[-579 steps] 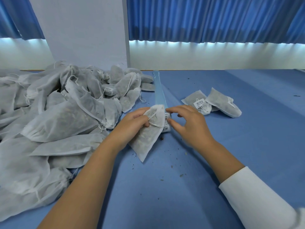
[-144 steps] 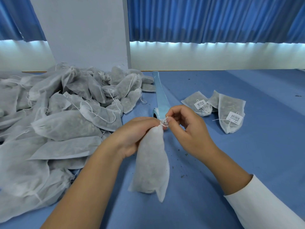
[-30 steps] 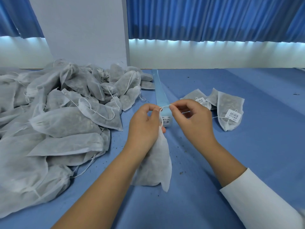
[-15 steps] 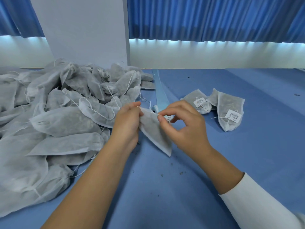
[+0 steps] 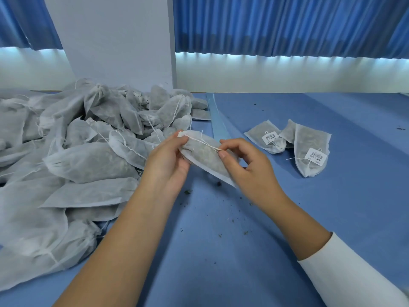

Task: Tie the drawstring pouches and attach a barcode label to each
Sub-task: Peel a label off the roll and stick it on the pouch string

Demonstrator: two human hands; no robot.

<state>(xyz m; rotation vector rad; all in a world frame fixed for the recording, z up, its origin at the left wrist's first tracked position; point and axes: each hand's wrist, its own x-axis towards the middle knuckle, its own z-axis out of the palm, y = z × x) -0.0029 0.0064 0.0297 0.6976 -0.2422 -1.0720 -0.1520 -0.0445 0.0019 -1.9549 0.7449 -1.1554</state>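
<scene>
Head view: left hand [image 5: 168,161] curls its grip round the pouch [image 5: 205,158] neck, right hand [image 5: 245,166] pinches the drawstring [image 5: 204,144]; if it slips, the mouth could loosen and spill.

We see pale grey, translucent fabric pouches [image 5: 93,161] at nine o'clock, a plain blue table cloth [image 5: 221,251], pleated deep-blue curtains [image 5: 287,25] at twelve, and white paper labels [image 5: 315,156] striped with black barcodes at three o'clock.

Pouch-strewn blue table [image 5: 309,218]
</scene>
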